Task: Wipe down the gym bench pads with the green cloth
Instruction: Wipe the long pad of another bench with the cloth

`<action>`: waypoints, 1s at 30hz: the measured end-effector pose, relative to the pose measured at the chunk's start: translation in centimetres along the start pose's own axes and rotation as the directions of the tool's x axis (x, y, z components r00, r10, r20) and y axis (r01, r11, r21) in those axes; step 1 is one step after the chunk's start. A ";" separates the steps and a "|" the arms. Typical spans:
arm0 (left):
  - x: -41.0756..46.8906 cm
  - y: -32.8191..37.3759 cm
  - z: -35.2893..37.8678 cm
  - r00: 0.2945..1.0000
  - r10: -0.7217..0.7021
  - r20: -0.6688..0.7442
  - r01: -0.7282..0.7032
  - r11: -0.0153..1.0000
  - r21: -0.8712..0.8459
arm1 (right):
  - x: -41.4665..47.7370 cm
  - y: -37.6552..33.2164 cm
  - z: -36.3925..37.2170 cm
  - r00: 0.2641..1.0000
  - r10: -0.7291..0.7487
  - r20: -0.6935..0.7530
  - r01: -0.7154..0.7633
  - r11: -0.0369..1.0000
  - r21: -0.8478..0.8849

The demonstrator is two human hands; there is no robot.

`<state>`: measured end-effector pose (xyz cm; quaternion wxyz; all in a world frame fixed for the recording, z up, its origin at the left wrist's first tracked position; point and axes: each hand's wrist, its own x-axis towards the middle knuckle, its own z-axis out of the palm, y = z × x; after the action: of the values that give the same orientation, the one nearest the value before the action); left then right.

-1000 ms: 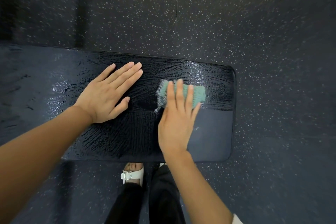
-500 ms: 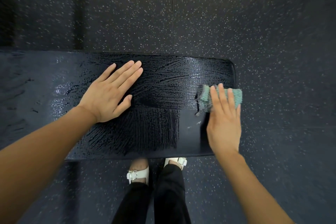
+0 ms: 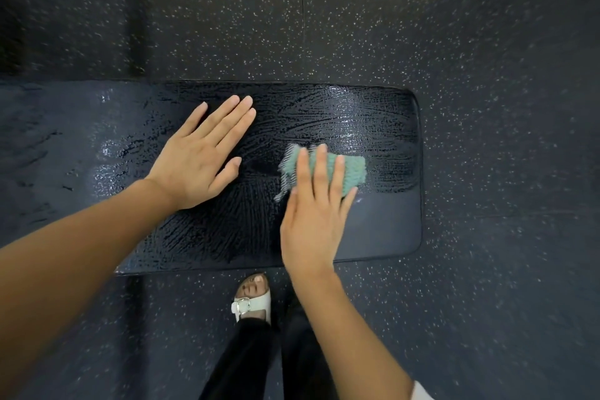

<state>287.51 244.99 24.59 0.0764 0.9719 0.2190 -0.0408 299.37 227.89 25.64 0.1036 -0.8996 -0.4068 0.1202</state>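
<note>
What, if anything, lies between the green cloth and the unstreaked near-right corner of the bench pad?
Nothing visible. The right hand presses the green cloth beside that matte corner, which is bare; the left hand rests on the pad beyond the cloth's other side.

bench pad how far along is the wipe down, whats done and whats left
Done: most of the bench pad glistens with wet wipe streaks, across the far band and the middle. In hand: the right hand presses the green cloth flat on the pad, right of centre, while the left hand rests flat on it. Left: the near right corner looks matte and dry; the left stretch looks only patchily wet.
</note>
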 end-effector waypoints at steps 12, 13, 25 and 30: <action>-1.4 4.1 0.9 0.998 -0.052 -0.026 0.051 0.999 -0.018 | 1.2 11.2 -4.1 0.985 -0.112 0.129 0.126 0.987 -0.102; -1.6 4.4 1.0 0.998 -0.053 -0.028 0.053 0.998 -0.020 | 1.4 11.8 -4.4 0.991 -0.068 0.117 0.079 0.992 -0.094; -2.3 5.7 1.4 0.994 -0.096 -0.047 0.094 0.995 -0.040 | -0.7 3.3 -0.7 0.988 0.143 -0.063 -0.135 0.984 0.114; -2.3 5.9 1.3 0.993 -0.107 -0.055 0.104 0.993 -0.051 | -3.2 2.7 -0.6 0.966 -0.234 0.108 0.233 0.972 0.015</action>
<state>287.90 238.56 24.32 0.0910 0.9576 0.2731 -0.0117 299.43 223.67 25.81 0.0956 -0.8375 -0.5148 0.1563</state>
